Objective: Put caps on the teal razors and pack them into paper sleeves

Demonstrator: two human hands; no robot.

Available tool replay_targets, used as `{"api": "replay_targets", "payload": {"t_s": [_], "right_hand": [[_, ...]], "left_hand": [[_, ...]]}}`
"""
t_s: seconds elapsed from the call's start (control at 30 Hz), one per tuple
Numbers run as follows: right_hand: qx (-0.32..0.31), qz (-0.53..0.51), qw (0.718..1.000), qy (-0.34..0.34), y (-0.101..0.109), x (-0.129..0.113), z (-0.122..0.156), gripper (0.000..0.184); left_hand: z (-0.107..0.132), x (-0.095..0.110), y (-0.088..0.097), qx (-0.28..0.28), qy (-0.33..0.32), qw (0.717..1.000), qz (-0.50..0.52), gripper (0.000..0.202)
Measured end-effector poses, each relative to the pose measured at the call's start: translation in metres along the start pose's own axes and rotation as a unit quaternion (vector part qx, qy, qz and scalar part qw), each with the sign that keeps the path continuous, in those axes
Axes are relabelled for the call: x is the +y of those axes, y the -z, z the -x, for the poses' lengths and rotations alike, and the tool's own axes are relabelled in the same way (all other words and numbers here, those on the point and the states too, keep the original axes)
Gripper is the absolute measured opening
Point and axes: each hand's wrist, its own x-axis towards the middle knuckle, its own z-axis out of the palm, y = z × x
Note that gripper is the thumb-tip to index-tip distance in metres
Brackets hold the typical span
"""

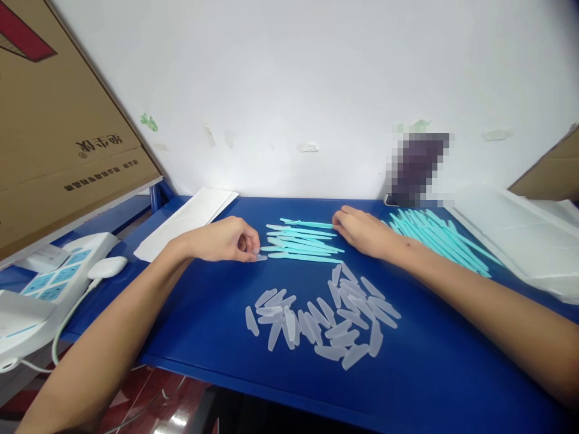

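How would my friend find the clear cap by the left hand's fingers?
On the blue table, find the teal sticks between the hands. At their left end, by the left hand, sits one clear cap. It is alone, apart from the clear heap in front.

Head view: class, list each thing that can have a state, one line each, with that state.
left hand: closed, pinching one clear cap.
right hand: fingertips at the stick ends; grip unclear.
middle sticks: lying flat, side by side, between the hands.
right sticks: heaped flat on the table.
loose caps: scattered flat, off the sticks.
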Motion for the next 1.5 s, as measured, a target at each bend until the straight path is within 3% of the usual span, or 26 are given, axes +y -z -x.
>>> {"api": "replay_targets", "payload": {"t_s": [0.17,0.33,0.47,0.57,0.67,0.87,1.2,1.5], "right_hand": [[-0.024,-0.007,1.0,-0.007,0.0,0.0,-0.003,0.02],[-0.064,0.009,0.997,-0.039,0.004,0.0,0.004,0.023],[-0.068,0.021,0.997,-0.022,0.005,0.001,0.009,0.021],[-0.064,0.035,0.997,-0.011,0.004,0.001,0.011,0.021],[-0.058,0.042,0.997,-0.001,0.006,0.002,0.012,0.022],[-0.019,0.089,0.996,-0.004,0.007,-0.001,0.014,0.025],[0.024,0.0,1.0,0.0,0.006,0.006,0.011,0.025],[0.057,-0.008,0.998,0.01,0.013,0.009,0.009,0.028]], "left_hand": [[-0.001,-0.008,0.004,0.051,0.011,0.998,-0.024,0.02],[-0.014,-0.024,-0.008,0.184,-0.009,0.982,-0.03,0.023],[-0.028,-0.039,-0.024,0.303,-0.03,0.952,-0.008,0.022],[-0.037,-0.048,-0.034,0.361,-0.032,0.931,0.046,0.025],[-0.042,-0.05,-0.041,0.371,-0.019,0.925,0.087,0.028],[-0.043,-0.043,-0.047,0.374,-0.015,0.924,0.075,0.028],[-0.05,-0.059,-0.05,0.408,-0.017,0.898,0.167,0.036],[-0.05,-0.056,-0.049,0.425,-0.023,0.886,0.182,0.035]]}}
